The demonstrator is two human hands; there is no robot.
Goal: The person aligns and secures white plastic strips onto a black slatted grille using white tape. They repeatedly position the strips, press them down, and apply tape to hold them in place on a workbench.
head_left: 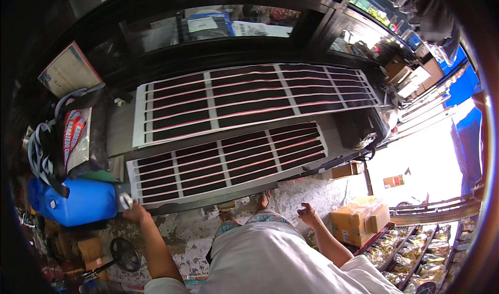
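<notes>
My left hand [136, 212] is closed on a small white roll [125, 200], perhaps of tape, at the left end of the grey bench. Just beside it lies the nearer long sheet [197, 167], black with pale strips and thin red lines across it. A longer sheet [249, 97] of the same pattern lies behind, along the back of the bench. Away from the bench, my right hand [310, 215] hangs over the floor at my right side. Its fingers are partly bent and apart, with nothing seen in them.
A blue plastic jerrycan [78, 201] stands left of my left hand, below a bundle of grey straps [44, 154]. At the right is a taped cardboard box [359, 220], near racks of wrapped items [416, 252]. A black wheel [125, 254] sits at the lower left.
</notes>
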